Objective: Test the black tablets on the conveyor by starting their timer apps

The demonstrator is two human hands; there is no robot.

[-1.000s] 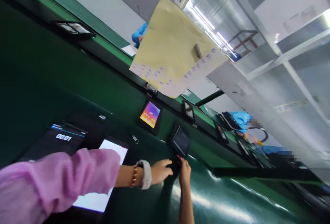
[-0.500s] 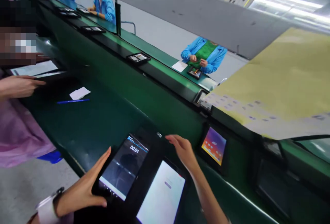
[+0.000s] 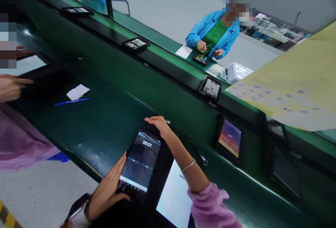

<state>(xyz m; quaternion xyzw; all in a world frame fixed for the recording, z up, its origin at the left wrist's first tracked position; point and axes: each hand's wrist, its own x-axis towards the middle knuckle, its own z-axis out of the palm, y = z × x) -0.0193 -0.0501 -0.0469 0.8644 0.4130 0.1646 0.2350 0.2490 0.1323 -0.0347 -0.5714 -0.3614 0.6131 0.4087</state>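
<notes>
A black tablet [image 3: 140,161] lies on the bench with a lit screen reading 00:01. My left hand [image 3: 111,182] grips its lower left side, fingers along the edge and thumb by the bottom corner. Over the tablet's top end is my right hand [image 3: 159,125], fingers pressed together. Something dark sits under these fingers, but I cannot make out what it is. A second tablet [image 3: 174,196] with a white screen lies to the right, partly covered by my right forearm.
A tablet with a colourful screen [image 3: 229,137] leans at the right. Paper [image 3: 78,92] and a blue pen [image 3: 72,101] lie on the bench [image 3: 105,116]. Opened devices [image 3: 136,44] line the raised ledge. A co-worker's hand [image 3: 13,87] is at left; another person [image 3: 215,35] works opposite.
My right hand has moved left from beside the tablets to the top end of the 00:01 tablet. My left hand stays at that tablet's side. The camera view has shifted.
</notes>
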